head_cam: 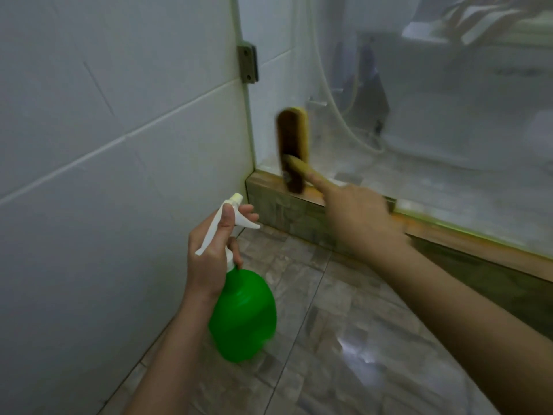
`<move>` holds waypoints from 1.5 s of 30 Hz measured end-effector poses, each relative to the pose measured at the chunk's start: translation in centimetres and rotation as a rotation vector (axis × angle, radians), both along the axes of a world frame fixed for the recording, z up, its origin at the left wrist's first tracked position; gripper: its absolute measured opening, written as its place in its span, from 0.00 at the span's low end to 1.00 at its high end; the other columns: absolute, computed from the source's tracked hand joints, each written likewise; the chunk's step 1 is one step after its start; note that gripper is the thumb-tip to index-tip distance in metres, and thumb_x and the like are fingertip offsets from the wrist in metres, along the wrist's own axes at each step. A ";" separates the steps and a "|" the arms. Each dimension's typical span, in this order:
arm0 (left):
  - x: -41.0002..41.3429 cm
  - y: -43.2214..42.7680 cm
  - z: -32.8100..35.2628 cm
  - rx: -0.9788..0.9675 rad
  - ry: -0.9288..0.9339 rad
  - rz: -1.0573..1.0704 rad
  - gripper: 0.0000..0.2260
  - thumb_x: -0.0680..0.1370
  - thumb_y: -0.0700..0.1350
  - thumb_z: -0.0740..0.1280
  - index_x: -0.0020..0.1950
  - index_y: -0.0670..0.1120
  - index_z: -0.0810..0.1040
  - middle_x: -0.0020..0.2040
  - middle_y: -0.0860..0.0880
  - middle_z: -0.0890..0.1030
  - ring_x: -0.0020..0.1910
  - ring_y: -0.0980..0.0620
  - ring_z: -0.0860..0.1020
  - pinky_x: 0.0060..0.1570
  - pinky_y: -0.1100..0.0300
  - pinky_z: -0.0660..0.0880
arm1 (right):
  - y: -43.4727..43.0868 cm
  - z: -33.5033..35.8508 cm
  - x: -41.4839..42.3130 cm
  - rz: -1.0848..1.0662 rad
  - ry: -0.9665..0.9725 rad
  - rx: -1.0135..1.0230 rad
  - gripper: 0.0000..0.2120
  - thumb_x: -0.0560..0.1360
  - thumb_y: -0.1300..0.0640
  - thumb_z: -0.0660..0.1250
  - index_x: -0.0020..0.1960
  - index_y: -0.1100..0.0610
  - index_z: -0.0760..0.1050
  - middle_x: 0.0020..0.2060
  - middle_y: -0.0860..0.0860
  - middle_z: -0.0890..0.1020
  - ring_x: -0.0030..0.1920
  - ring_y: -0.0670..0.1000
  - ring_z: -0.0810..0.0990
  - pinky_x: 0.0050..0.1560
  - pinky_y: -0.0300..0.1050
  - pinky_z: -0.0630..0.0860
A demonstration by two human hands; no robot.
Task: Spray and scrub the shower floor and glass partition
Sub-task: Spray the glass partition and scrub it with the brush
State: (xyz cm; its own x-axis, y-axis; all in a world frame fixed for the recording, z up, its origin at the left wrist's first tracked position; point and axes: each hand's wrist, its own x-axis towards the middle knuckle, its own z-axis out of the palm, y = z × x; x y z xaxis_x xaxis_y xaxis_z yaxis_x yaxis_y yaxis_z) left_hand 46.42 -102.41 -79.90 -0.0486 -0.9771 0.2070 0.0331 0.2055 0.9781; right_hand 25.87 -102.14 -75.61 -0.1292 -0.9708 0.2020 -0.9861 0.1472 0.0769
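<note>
Right now I am looking down at a smooth, rounded green plastic spray bottle [243, 316] with a white trigger head, which my left hand [211, 253] is gripping at the neck, fingers wrapping closed around it and the forefinger resting over the trigger. My right hand [357, 218] is holding a scrub brush [291, 149], oblong with a dark wooden back and pale yellowish bristles, fingers clamping its handle, forefinger stretching along it. The brush is standing upright, bristles pressing against the cloudy glass partition [419, 100] just above the stone-tiled curb [287, 214]. Glossy marbled floor tiles [344, 354] are lying below; the white wall tiles [104, 115] are matte.
</note>
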 end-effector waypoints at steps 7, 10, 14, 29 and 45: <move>-1.2 1.6 0.5 0.036 0.021 -0.074 0.16 0.80 0.57 0.58 0.47 0.57 0.85 0.50 0.47 0.86 0.21 0.53 0.69 0.22 0.62 0.69 | 1.9 -3.1 -6.1 0.069 0.004 -0.041 0.37 0.80 0.59 0.57 0.74 0.31 0.40 0.30 0.50 0.71 0.27 0.53 0.73 0.25 0.43 0.63; -1.6 2.3 0.5 0.011 -0.006 -0.105 0.17 0.80 0.56 0.57 0.48 0.53 0.85 0.48 0.49 0.87 0.21 0.53 0.69 0.23 0.62 0.69 | 10.4 -5.5 -10.6 -0.035 -0.066 -0.108 0.41 0.77 0.62 0.63 0.76 0.34 0.42 0.34 0.54 0.77 0.25 0.53 0.73 0.22 0.38 0.59; -2.8 3.2 0.6 0.039 0.011 -0.141 0.18 0.80 0.56 0.58 0.50 0.48 0.83 0.49 0.49 0.86 0.21 0.52 0.69 0.23 0.61 0.69 | 9.6 -7.1 -10.2 -0.069 -0.049 -0.123 0.40 0.75 0.64 0.64 0.77 0.40 0.50 0.31 0.56 0.76 0.22 0.50 0.65 0.20 0.37 0.54; -6.6 4.1 1.6 -0.008 0.056 -0.208 0.15 0.75 0.64 0.59 0.46 0.64 0.85 0.48 0.51 0.86 0.22 0.53 0.69 0.22 0.62 0.69 | 13.3 -10.9 -13.4 -0.109 -0.325 -0.453 0.34 0.79 0.57 0.57 0.77 0.37 0.44 0.31 0.54 0.74 0.23 0.56 0.70 0.20 0.44 0.64; -11.4 5.3 2.0 -0.049 -0.004 -0.311 0.16 0.78 0.63 0.57 0.47 0.62 0.84 0.51 0.51 0.86 0.22 0.53 0.69 0.24 0.63 0.69 | 12.0 -3.8 -12.3 -0.096 -0.554 -0.711 0.26 0.82 0.54 0.57 0.77 0.46 0.54 0.25 0.45 0.66 0.22 0.46 0.65 0.23 0.37 0.60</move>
State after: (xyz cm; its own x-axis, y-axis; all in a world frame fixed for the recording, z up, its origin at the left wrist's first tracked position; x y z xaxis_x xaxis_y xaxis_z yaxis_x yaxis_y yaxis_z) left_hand 35.03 -97.11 -77.87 -0.3451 -0.9040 0.2523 0.0977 0.2327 0.9676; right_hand 13.60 -90.11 -79.43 -0.4603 -0.6207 0.6347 -0.8358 0.0619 -0.5455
